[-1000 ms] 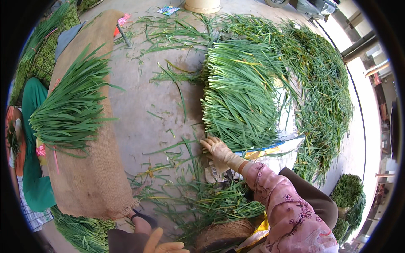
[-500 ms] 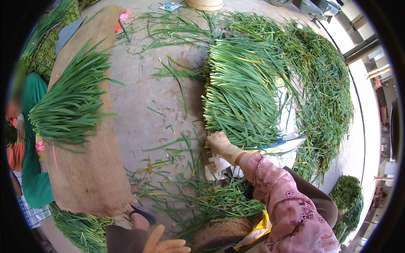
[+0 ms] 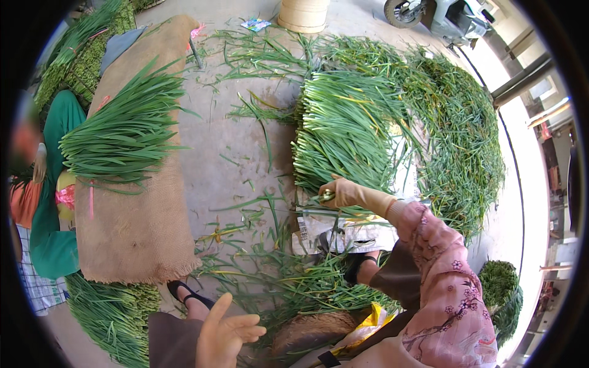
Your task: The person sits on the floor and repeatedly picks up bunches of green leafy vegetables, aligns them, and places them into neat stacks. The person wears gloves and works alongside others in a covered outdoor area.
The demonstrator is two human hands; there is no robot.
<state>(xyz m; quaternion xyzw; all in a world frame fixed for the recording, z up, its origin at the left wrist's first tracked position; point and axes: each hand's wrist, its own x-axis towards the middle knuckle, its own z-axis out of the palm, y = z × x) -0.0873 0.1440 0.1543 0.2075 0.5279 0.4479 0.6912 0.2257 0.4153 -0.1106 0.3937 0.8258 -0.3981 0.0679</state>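
From the head view, our right hand (image 3: 343,193) reaches to the cut ends of the big pile of green stalks (image 3: 350,126), its grip clenched on a few stalks at the pile's near edge. Our left hand (image 3: 224,331) hangs released, well apart from that pile, fingers spread. We judge the stalks light, limp and easily bruised, best taken near the firmer base ends. We count two tidy piles: this one, and another on the burlap sack (image 3: 135,227) far left of it.
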